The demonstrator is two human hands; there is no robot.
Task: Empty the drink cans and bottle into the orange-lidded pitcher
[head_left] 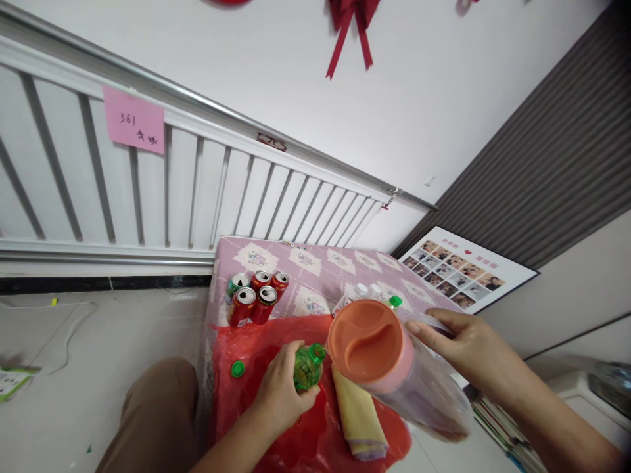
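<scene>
My left hand [283, 394] is wrapped round a green bottle [308, 368] whose open mouth points up, above a red plastic sheet [224, 407]. My right hand [456, 335] grips the handle of a clear pitcher [424, 394] with an orange lid [365, 338]. The pitcher is tilted, its lid end close beside the bottle's mouth, and some brownish liquid shows near its base. A green cap [237, 368] lies on the red sheet, left of my left hand. Beneath the pitcher lies a folded yellow cloth [359, 417].
Several opened drink cans [242, 306] stand together at the table's left side, on the patterned tablecloth [303, 259]. Behind the pitcher are another green cap [395, 301] and white round tops [362, 289]. A white radiator [246, 190] runs behind the table; a photo board [468, 269] leans at the right.
</scene>
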